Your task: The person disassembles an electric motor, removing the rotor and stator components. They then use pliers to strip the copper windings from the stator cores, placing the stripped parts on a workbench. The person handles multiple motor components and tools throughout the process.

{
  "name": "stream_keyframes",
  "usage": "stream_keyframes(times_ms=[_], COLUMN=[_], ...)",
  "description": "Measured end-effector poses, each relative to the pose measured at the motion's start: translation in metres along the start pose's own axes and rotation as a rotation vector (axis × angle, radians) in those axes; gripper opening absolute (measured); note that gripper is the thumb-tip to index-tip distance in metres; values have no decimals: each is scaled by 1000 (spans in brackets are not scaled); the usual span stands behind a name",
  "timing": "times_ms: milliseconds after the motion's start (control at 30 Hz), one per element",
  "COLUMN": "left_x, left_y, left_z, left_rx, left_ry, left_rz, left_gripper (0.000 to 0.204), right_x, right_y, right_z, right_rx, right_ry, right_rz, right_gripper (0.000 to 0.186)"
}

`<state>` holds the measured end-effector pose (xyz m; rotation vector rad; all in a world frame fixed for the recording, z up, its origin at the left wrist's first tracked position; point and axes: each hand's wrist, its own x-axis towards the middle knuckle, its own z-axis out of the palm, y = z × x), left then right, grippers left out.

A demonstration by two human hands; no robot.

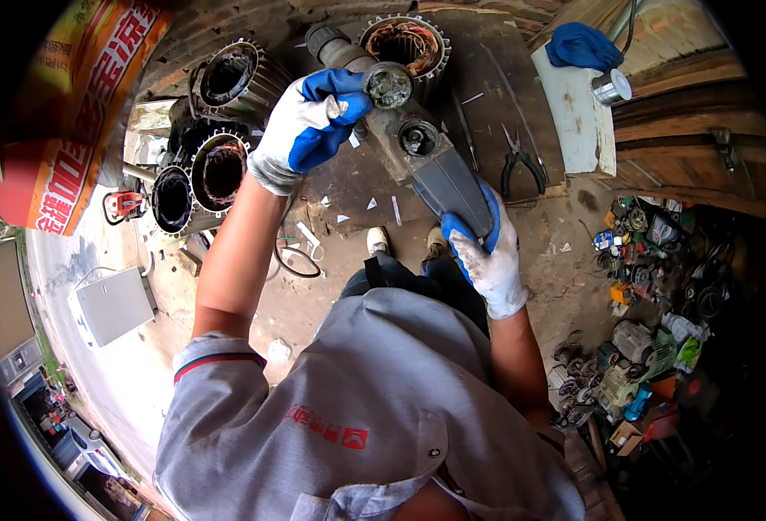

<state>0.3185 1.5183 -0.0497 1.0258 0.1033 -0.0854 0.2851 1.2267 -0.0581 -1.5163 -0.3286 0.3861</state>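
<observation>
Several motor stators (218, 169) on dirt floor (556, 278)

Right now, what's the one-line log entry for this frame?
left hand: gripping greasy round part on power tool | right hand: holding tool's grey handle | nearby: pliers, motor stators

I see open floor (253, 304) near left for passing, while motor housings (218, 169) crowd the far left and pliers (520, 165) lie right of the power tool (417, 148).

Motor repair workshop, stripped stators (226, 169), pliers (520, 163), scattered scrap parts (652, 286)
</observation>
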Motion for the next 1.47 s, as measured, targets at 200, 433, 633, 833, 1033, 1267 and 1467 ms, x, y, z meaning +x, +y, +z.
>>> stream_keyframes(times_ms=[200,433,633,833,1033,1267,1467], left_x=[-1,-10,-50,-102,-82,-99,-103], left_y=[-1,9,-3,-121,-145,-140,-155], left_z=[0,15,-12,-60,-61,-67,-115], left_rx=[29,226,-396,-321,-126,299,499], left_ry=[-50,82,186,546,643,508,343], left_rz=[20,27,-39,-514,-530,-358,-410], left_gripper=[30,25,20,23,15,34,34], right_x=[-1,-2,-2,2,3,-4,-6], right_y=[4,6,3,3,-12,7,11], right_z=[0,-3,1,2,-1,7,12], right_rx=[57,-116,127,120,31,-258,-92], right_ry=[11,-25,39,40,-6,142,222], right_rz=[50,-7,80,28,82,-37,-82], right_gripper=[62,62,62,59,51,70,87])
